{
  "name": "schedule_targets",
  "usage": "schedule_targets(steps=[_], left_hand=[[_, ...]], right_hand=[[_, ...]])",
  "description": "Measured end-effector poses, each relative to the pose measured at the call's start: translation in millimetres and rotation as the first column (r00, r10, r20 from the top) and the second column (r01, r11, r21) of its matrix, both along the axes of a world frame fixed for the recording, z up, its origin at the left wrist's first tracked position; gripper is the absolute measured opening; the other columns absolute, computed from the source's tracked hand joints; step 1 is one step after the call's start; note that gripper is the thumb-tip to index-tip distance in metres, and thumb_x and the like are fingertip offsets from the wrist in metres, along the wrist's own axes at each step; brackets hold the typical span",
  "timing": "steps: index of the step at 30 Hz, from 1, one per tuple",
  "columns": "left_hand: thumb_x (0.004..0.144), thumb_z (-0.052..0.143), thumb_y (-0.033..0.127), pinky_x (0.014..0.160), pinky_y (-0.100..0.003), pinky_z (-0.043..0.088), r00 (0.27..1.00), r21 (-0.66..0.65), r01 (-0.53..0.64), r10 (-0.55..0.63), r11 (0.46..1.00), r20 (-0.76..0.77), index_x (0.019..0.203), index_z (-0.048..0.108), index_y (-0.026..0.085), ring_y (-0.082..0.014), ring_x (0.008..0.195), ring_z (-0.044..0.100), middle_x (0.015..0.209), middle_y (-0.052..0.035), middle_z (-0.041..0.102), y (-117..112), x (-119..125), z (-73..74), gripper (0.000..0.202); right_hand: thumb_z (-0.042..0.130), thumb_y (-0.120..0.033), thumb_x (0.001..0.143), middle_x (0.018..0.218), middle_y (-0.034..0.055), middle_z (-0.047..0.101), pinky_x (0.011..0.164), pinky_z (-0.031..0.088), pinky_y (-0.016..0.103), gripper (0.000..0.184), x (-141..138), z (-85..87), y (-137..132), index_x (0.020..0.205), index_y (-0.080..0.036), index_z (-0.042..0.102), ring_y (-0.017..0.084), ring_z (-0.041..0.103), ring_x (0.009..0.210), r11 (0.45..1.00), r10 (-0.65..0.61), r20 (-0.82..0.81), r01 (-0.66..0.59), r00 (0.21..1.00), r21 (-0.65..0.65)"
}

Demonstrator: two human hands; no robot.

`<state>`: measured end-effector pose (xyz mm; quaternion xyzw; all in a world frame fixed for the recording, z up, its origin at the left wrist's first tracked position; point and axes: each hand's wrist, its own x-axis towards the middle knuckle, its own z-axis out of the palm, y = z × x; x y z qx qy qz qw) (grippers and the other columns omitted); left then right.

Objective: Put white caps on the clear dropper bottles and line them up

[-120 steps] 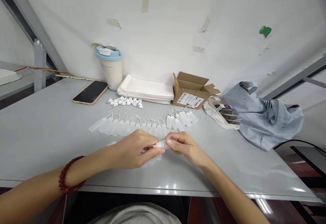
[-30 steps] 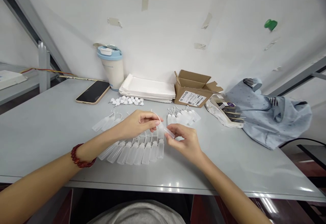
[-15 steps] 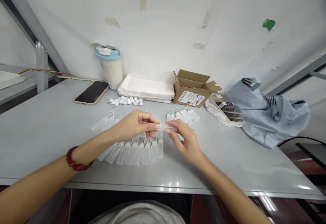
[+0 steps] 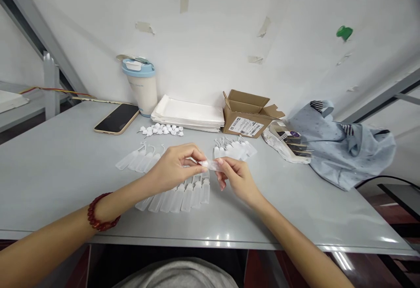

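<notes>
Over the middle of the table, my right hand (image 4: 238, 176) is closed round a small translucent squeeze bottle (image 4: 215, 165), held nearly level. The fingers of my left hand (image 4: 180, 163) pinch the white cap (image 4: 204, 164) at the bottle's left end; they partly hide it. Below the hands lies a row of similar translucent bottles (image 4: 175, 199) with thin spouts, some covered by my left hand. More bottles with curved spouts (image 4: 131, 159) lie left of that hand. Another cluster of bottles (image 4: 234, 149) rests beyond my right hand.
Small white caps (image 4: 160, 129) lie in a pile before a stack of white envelopes (image 4: 193, 112). An open cardboard box (image 4: 246, 115), a lidded cup (image 4: 144, 89) and a phone (image 4: 117, 118) stand or lie around. A packet (image 4: 290, 141) and blue cloth (image 4: 348, 148) occupy the right side.
My right hand has shifted its grip, thumb now on top of the bottle. My left hand has turned slightly and moved a little lower, still pinching the cap end.
</notes>
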<state>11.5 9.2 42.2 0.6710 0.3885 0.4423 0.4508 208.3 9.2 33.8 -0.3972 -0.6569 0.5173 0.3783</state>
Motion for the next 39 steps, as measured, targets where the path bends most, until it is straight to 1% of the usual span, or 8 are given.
schedule_targets(steps=[7,15,19,24,29,33,36,39], left_hand=[[0.075,0.073,0.036,0.065,-0.025,0.054,0.999,-0.246,0.032,-0.022,0.969,0.043,0.087,0.066,0.015,-0.0144,0.071,0.065,0.075,-0.002,0.068,3.1,-2.5,7.9,0.025],[0.08,0.066,0.04,0.046,-0.019,0.046,0.999,-0.336,0.049,-0.045,0.941,0.018,0.065,0.061,0.014,-0.0087,0.045,0.057,0.054,0.0026,0.06,0.1,-1.6,12.3,0.031],[0.081,0.065,0.038,0.048,-0.02,0.047,1.0,-0.306,0.009,-0.011,0.952,-0.002,0.067,0.062,0.014,-0.0091,0.046,0.057,0.054,0.0021,0.061,-2.3,0.6,11.7,0.028],[0.073,0.073,0.034,0.057,-0.023,0.052,0.998,-0.154,-0.069,0.069,0.986,-0.006,0.076,0.066,0.015,-0.0127,0.06,0.061,0.068,-0.0006,0.064,-6.2,5.2,4.2,0.02],[0.076,0.069,0.028,0.071,-0.027,0.055,0.996,0.109,-0.062,0.068,0.992,-0.049,0.076,0.065,0.016,-0.0161,0.079,0.061,0.083,-0.0044,0.064,-9.0,7.3,-1.2,0.013],[0.076,0.069,0.036,0.068,-0.027,0.055,0.995,-0.019,-0.079,0.078,0.997,-0.064,0.083,0.065,0.016,-0.0171,0.077,0.063,0.083,-0.0039,0.066,-7.2,5.9,3.0,0.022],[0.082,0.063,0.041,0.063,-0.026,0.053,0.996,-0.156,-0.004,-0.011,0.988,-0.093,0.085,0.065,0.016,-0.0152,0.064,0.064,0.069,-0.0009,0.066,-7.0,4.0,7.4,0.025],[0.087,0.057,0.042,0.058,-0.022,0.049,0.99,-0.153,0.051,-0.07,0.987,-0.119,0.079,0.065,0.016,-0.013,0.059,0.062,0.063,0.0008,0.063,-8.8,2.6,9.1,0.029]], right_hand=[[0.052,-0.033,0.091,0.065,-0.0006,0.059,0.051,0.044,0.023,0.023,2.2,-3.0,-2.1,0.1,-0.016,0.065,0.01,0.055,0.052,0.949,-0.084,0.069,0.058,0.994,0.309],[0.052,-0.023,0.091,0.079,0.0046,0.065,0.056,0.048,0.026,0.018,1.2,-6.8,-4.8,0.103,-0.018,0.064,0.012,0.058,0.059,0.763,-0.162,0.161,0.02,0.974,0.646],[0.051,-0.026,0.092,0.074,0.0038,0.064,0.051,0.045,0.024,0.019,-0.4,-6.5,-6.9,0.101,-0.017,0.065,0.012,0.057,0.056,0.814,-0.178,0.159,0.054,0.971,0.579],[0.049,-0.042,0.091,0.055,-0.0029,0.054,0.044,0.04,0.022,0.032,-0.3,-0.1,-4.8,0.08,-0.016,0.063,0.009,0.049,0.043,0.98,-0.086,0.092,0.068,0.992,0.186],[0.049,-0.05,0.089,0.049,-0.0044,0.048,0.042,0.037,0.022,0.044,2.3,2.7,1.3,0.061,-0.017,0.052,0.007,0.042,0.038,0.995,0.049,-0.019,-0.05,0.999,-0.09],[0.055,-0.051,0.086,0.058,-0.0024,0.055,0.046,0.042,0.024,0.037,2.0,2.5,1.1,0.075,-0.016,0.061,0.008,0.048,0.043,0.999,0.001,-0.045,-0.003,0.999,-0.042],[0.057,-0.045,0.086,0.063,-0.0009,0.06,0.051,0.045,0.025,0.031,2.2,2.0,-1.7,0.095,-0.016,0.065,0.01,0.054,0.049,0.992,-0.055,-0.01,0.056,0.998,0.11],[0.056,-0.037,0.088,0.064,-0.0003,0.061,0.053,0.045,0.025,0.025,4.2,1.1,-4.3,0.102,-0.017,0.065,0.012,0.056,0.053,0.962,-0.08,0.045,0.065,0.996,0.265]])
